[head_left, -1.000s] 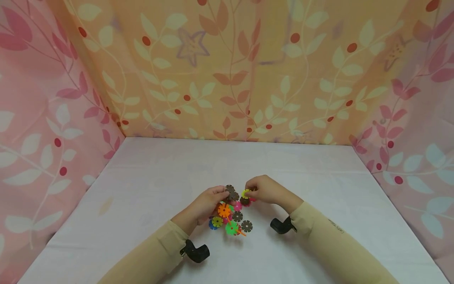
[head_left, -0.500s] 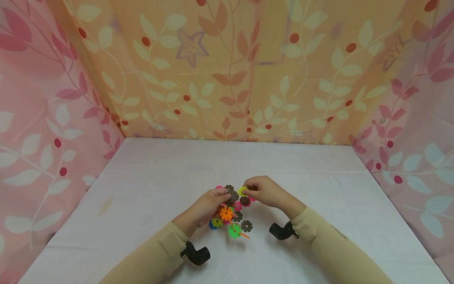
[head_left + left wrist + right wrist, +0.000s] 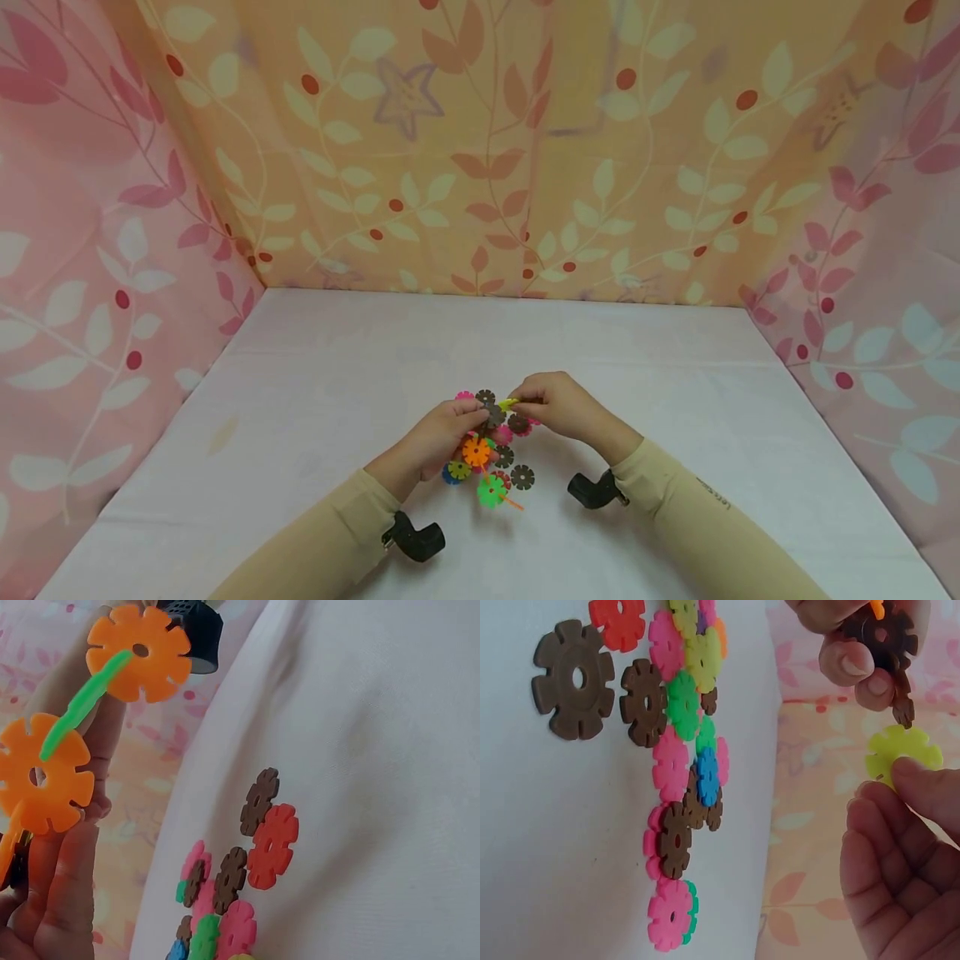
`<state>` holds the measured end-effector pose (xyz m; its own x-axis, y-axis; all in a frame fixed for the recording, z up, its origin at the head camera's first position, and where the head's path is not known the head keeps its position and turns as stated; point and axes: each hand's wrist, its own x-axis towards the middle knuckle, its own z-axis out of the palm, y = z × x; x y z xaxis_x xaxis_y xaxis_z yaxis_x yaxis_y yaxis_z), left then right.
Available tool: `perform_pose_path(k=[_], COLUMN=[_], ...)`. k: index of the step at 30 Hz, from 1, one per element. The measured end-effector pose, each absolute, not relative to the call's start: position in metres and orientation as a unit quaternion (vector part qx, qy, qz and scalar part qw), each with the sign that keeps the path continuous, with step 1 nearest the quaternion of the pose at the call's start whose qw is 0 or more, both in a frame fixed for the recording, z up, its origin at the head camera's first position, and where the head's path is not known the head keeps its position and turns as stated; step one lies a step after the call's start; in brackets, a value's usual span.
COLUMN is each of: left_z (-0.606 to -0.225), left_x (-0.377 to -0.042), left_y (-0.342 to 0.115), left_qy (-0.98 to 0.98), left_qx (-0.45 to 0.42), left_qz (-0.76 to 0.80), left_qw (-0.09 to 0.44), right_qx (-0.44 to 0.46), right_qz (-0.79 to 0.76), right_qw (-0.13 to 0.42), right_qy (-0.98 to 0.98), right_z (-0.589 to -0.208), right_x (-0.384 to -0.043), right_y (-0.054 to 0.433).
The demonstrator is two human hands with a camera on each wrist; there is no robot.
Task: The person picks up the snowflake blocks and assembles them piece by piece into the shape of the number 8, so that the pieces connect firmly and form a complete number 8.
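Plastic snowflake discs with notched rims are the things in hand. In the head view my left hand (image 3: 438,429) grips a joined chain of them, with brown discs (image 3: 881,641) at its upper end. Orange discs (image 3: 139,656) linked by an edge-on green disc (image 3: 86,705) belong to this chain in the left wrist view. Between thumb and forefinger my right hand (image 3: 907,862) pinches a yellow disc (image 3: 900,746). In the right wrist view it sits just beside the lowest brown disc; whether they touch I cannot tell.
On the white table (image 3: 337,350), below the hands, lies a loose pile of discs, among them brown (image 3: 574,679), pink (image 3: 671,911), blue (image 3: 707,776) and red (image 3: 274,847) ones. Patterned cloth walls (image 3: 480,167) stand at the back and both sides.
My right hand has brought the yellow disc a little left, closer to the brown discs, and turned it nearly edge-on. The chain in my left hand has shifted slightly downward.
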<state>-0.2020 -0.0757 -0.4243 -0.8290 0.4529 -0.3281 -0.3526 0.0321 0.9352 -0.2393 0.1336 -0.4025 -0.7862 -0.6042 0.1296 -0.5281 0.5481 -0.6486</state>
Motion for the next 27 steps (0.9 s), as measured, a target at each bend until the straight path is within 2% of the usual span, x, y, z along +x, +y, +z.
perform_pose_path(k=[13, 22, 27], left_z=[-0.421, -0.421, -0.425], left_x=[-0.204, -0.200, -0.198], left_y=[-0.074, -0.067, -0.065], left_qy=[0.699, 0.712, 0.709], left_qx=[0.042, 0.014, 0.013], left_qz=[0.672, 0.663, 0.664], left_qw=[0.242, 0.230, 0.236], right_qx=[-0.414, -0.497, -0.510], right_qz=[-0.276, -0.219, -0.194], right_qw=[-0.017, -0.097, -0.095], right_qy=[0.867, 0.834, 0.832], right_z=[-0.406, -0.408, -0.409], right_x=[-0.239, -0.237, -0.236], right_y=[0.130, 0.125, 0.126])
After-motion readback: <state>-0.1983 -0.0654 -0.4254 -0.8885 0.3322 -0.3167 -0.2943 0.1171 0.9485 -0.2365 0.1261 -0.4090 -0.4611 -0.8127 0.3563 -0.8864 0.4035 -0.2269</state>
